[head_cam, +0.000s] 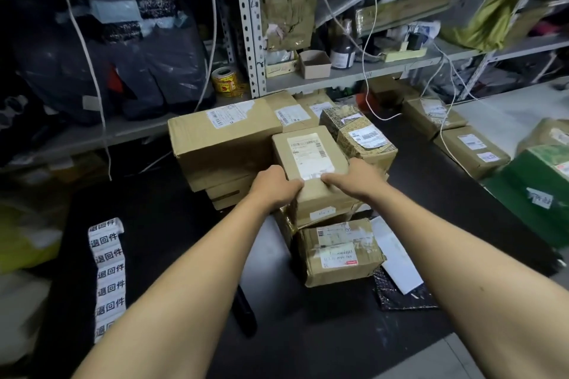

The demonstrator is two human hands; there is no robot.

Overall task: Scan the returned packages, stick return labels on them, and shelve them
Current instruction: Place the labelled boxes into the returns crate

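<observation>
The metal shelving (354,72) stands behind everything, crowded with a taped parcel, a small open carton, a dark bottle and loose white cables; it reads as the place where finished returns are meant to go. The desk (172,224), dark-topped, runs out from under the shelving toward the person; on it, directly in front of the shelving, a pile of packages (308,163) is heaped, presumably a batch waiting to be processed. The large carton (221,138) forms the left flank of that pile, its shipping label facing up. At the pile's near edge, farther from the shelving, lies a crumpled box (340,251) with its labels upward. On top of the pile's middle sits the small box (311,163), the package now being handled, label up, probably so the barcode can be scanned. The left hand (275,186) grips its near left corner, fingers curled over the edge; the right hand (358,177) clasps the near right side, thumb lying across the top; two hands suggest it is being lifted or squared, though which I cannot tell. Well out from the shelving, at the desk's left part, a strip of return labels (107,277) lies flat within reach, ready for sticking.
</observation>
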